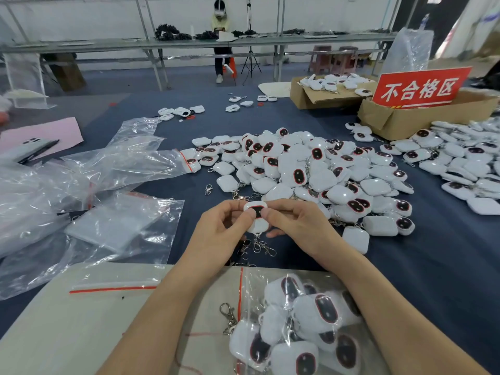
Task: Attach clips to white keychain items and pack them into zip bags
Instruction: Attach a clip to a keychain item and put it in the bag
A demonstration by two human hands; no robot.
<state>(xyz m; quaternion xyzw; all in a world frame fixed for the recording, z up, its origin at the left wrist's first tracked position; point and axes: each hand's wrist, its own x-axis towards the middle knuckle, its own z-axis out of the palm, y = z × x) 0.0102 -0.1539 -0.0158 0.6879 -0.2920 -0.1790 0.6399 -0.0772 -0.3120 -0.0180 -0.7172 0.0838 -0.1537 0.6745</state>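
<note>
Both hands hold one white keychain item [257,218] with a black, red-rimmed oval on its face, above the blue table. My left hand [221,228] pinches its left side; my right hand [295,226] pinches its right side. Metal clips [259,247] dangle from its lower end. A big heap of the same white items [311,174] lies just beyond my hands. Near the front edge, a zip bag [292,320] with a red seal strip holds several items, and one clip [228,318] sticks out of its mouth.
Empty zip bags [108,169] are strewn on the left. Cardboard boxes [411,117] with a red sign [422,87] stand at the back right, with more white items [465,158] beside them. A phone [29,150] lies far left. A person [221,36] sits at a far bench.
</note>
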